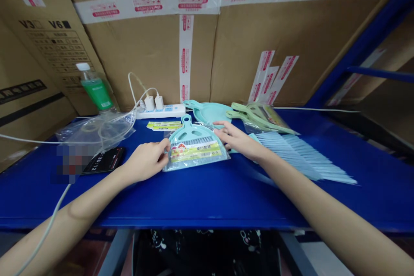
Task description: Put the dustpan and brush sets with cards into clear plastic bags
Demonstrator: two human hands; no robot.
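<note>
A teal mini dustpan in a clear bag with a printed paper label (194,146) lies on the blue shelf top (210,198). My left hand (147,161) pinches the bag's left edge. My right hand (237,140) rests on its upper right corner, fingers curled against the bag. Light blue brush bristles (300,155) lie just right of my right wrist.
Behind lie another teal dustpan (210,112), bagged green dustpans (258,117), loose labels (163,126) and a power strip with chargers (160,110). To the left are crumpled clear bags (97,131), a green bottle (95,88) and a black device (105,160). Cardboard boxes (155,47) back the shelf.
</note>
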